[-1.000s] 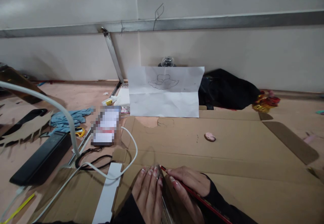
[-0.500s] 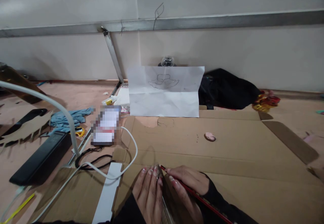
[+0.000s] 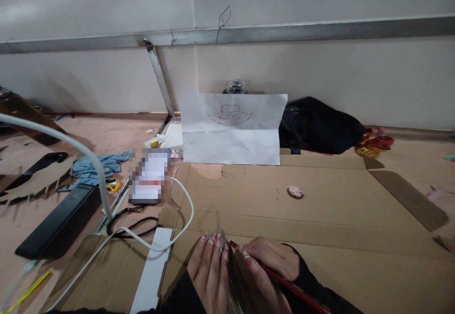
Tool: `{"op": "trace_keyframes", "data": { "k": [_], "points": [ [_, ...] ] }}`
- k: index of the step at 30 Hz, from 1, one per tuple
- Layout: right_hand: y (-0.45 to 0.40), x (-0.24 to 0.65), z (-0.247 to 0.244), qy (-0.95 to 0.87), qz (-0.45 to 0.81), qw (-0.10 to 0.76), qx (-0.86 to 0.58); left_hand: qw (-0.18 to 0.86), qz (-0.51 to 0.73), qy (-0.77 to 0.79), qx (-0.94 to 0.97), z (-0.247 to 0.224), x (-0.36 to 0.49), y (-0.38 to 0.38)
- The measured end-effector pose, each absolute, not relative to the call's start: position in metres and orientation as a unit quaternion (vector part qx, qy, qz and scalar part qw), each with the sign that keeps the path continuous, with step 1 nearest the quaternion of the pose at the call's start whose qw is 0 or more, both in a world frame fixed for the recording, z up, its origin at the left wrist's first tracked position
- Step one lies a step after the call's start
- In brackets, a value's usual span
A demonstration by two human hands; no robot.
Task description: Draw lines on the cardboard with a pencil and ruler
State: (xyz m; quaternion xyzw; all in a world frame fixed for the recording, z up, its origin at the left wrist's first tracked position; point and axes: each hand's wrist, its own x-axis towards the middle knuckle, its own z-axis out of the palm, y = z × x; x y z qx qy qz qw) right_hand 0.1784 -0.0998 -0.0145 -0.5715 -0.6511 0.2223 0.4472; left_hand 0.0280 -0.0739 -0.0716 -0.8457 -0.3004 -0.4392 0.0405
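My left hand (image 3: 209, 269) lies flat, fingers stretched forward and side by side, pressing on a clear ruler-like strip (image 3: 235, 300) over the brown cardboard (image 3: 341, 219). Most of that strip is hidden under the hand. To its right, my right hand (image 3: 272, 262) is closed around a red pencil (image 3: 300, 294), its tip close to the strip's edge and my left fingertips. A faint curved pencil line shows on the cardboard just ahead of the left fingers. Farther off stands a creased white paper sheet (image 3: 231, 139) with a winged shape drawn on it.
A pinkish eraser-like lump (image 3: 295, 192) lies on the cardboard. At left are a phone (image 3: 149, 176), a white cable (image 3: 188, 200), a black case (image 3: 59, 221), blue gloves (image 3: 94, 167) and a yellow cutter (image 3: 113, 184). A black bag (image 3: 316, 124) rests behind, against the wall.
My right hand and the pencil tip have slid slightly toward me and to the right along the strip's edge. My left hand stays in place.
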Motion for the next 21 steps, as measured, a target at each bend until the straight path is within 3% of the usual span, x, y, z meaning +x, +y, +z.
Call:
{"op": "trace_keyframes", "data": {
  "k": [7, 12, 21],
  "points": [
    [-0.098, 0.184, -0.001, -0.481, 0.312, 0.515, -0.637, 0.131, -0.352, -0.204, -0.904, -0.051, 0.013, -0.060],
    [-0.089, 0.197, 0.005, -0.306, 0.457, 0.545, -0.633, 0.212, -0.429, -0.202, -0.854, -0.059, 0.006, -0.063],
    [-0.116, 0.201, 0.006, -0.273, 0.482, 0.555, -0.621, 0.209, -0.466, -0.183, -0.840, -0.060, 0.006, -0.065]
  ]
}}
